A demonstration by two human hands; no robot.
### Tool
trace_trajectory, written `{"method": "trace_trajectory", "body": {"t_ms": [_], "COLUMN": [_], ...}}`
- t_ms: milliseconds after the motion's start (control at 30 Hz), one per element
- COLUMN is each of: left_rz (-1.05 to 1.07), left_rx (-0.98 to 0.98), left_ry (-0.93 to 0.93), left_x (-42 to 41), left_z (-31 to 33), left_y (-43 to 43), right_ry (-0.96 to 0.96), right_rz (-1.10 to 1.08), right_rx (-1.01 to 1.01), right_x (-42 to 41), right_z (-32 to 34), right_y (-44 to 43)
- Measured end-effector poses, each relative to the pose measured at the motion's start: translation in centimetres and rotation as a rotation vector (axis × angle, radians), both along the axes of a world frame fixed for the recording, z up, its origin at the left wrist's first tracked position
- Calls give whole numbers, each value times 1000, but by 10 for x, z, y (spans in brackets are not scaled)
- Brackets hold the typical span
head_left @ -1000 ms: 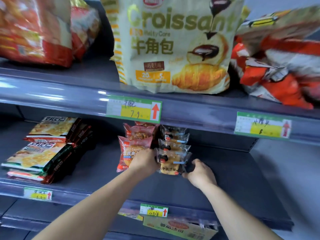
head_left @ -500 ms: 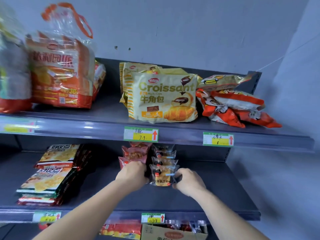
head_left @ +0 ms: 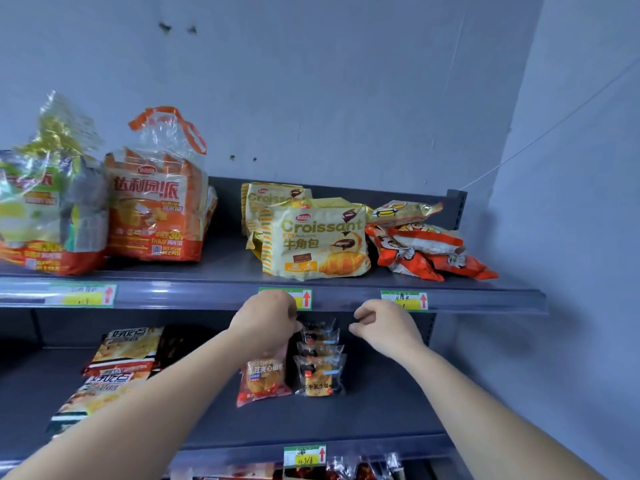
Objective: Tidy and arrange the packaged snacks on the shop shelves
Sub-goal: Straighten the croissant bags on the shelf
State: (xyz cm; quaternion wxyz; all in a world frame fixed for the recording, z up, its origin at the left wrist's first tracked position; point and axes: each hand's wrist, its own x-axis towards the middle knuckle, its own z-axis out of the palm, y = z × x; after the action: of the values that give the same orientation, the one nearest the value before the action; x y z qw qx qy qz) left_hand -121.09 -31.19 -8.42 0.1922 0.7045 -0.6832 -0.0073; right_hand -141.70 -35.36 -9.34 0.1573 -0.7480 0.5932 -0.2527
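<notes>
Left hand: the left hand (head_left: 265, 322) has come up off the red packs (head_left: 265, 381) it was pressing half a second ago. It now hangs in front of the top shelf's lip, partly covering a price tag (head_left: 306, 299). Its fingers are curled towards the back of the clear packs (head_left: 318, 374), but their tips are hidden, so I cannot tell whether they grasp anything.
Right hand: the right hand (head_left: 384, 325) has let go of the front clear pack it was holding. It is up in the air to the right of that row, fingers clenched in and holding nothing.
Clear packs: they sit in the same place on the middle shelf (head_left: 381, 410), a row overlapping from front to back, with no hand on the front one now.
Red packs: just left of the clear row and touching it. The front one is uncovered now, and the ones behind are hidden by the left wrist.
Top shelf: the croissant bag (head_left: 313, 239) stands as before, with a second one behind it. The orange packets (head_left: 426, 252) are heaped at its right.
Left side: flat packs (head_left: 117, 355) are stacked on the middle shelf, unmoved.
View: more wall shows above the shelves than a moment ago.
</notes>
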Motion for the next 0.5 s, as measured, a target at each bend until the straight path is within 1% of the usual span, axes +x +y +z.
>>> {"method": "trace_trajectory", "body": {"t_ms": [167,300,433,500], "left_rz": [9,90,183,209], "left_rx": [-156,-275,-369,-344], "left_ry": [91,136,176,237], "left_x": [-2,-5,-1,4], "left_z": [42,64,71,70], "left_y": [-3,-14,-31,-41], "right_ry": [-100,-162,-191,-203], "right_rz": [-27,-22,19,34], "right_rx": [-130,-182,-146,-115], "right_x": [-1,0,6,10], "right_z": [37,53,61,63], "right_y": [-6,-27,-50,-59]}}
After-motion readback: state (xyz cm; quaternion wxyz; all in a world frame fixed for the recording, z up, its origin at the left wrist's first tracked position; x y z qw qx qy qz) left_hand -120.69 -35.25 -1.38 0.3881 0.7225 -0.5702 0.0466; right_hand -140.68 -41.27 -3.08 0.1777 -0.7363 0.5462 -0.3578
